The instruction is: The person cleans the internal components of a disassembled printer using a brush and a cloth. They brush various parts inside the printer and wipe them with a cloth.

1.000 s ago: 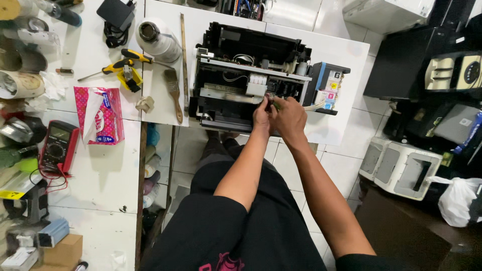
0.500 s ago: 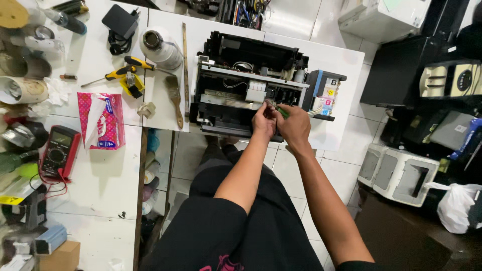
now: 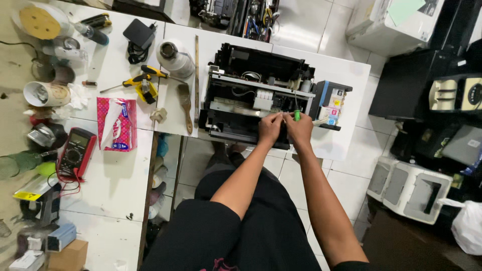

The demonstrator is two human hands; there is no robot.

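An opened black inkjet printer (image 3: 253, 95), its cover off and inner parts exposed, sits on a white table (image 3: 346, 145) with its long axis running left to right across the view, its front edge facing the seated person. Both hands meet at the printer's front right edge. The left hand (image 3: 270, 128) is curled, its fingertips pinched on something small at the printer's front rail; what it pinches is too small to tell. The right hand (image 3: 300, 131), touching the left, is closed around a green-handled screwdriver (image 3: 297, 115), the handle standing up out of the fist and the tip hidden below. Just right of the printer hang colour ink tanks (image 3: 332, 103). Left of the printer lie a paintbrush (image 3: 185, 106), a roll of white tape (image 3: 173, 57) and yellow-handled pliers (image 3: 143, 83). Farther left are a pink tissue pack (image 3: 116, 124) and a red multimeter (image 3: 76, 153).
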